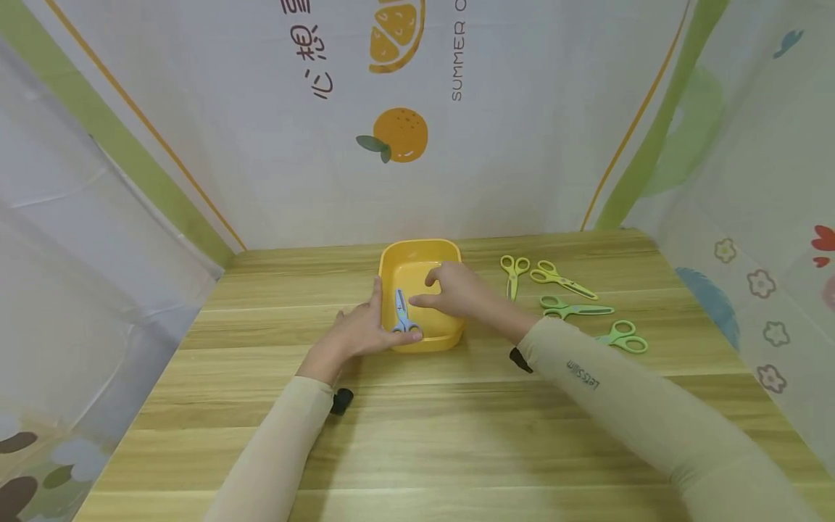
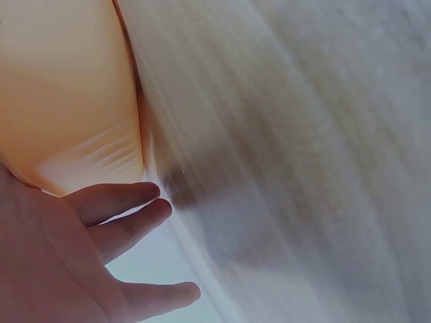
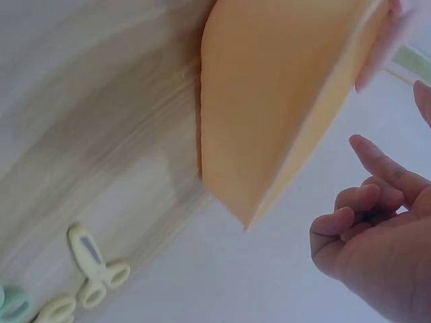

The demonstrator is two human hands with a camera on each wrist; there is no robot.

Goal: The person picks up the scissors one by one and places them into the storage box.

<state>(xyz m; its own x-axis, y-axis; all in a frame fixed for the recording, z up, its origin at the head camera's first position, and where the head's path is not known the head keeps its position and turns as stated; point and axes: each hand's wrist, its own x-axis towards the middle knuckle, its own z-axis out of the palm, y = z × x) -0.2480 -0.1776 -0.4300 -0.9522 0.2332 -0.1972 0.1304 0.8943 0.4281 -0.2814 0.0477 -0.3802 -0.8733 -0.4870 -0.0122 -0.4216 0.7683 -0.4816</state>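
A yellow plastic bin (image 1: 415,278) stands near the table's back edge. Blue scissors (image 1: 401,310) lie inside it at the front left, blades toward the back. My left hand (image 1: 361,330) rests against the bin's left front corner, its thumb along the front rim by the scissors' handles; the left wrist view shows its fingers straight and spread at the outer wall. Over the bin's right side reaches my right hand (image 1: 454,291), thumb and index finger apart with nothing between them. In the right wrist view its other fingers are bent.
Right of the bin lie two yellow scissors, one upright pair (image 1: 514,274) and one slanted pair (image 1: 564,280). Nearer are green scissors (image 1: 577,309) and another green pair (image 1: 625,337), partly behind the right sleeve. A printed curtain (image 1: 509,167) hangs behind the wooden table (image 1: 417,435).
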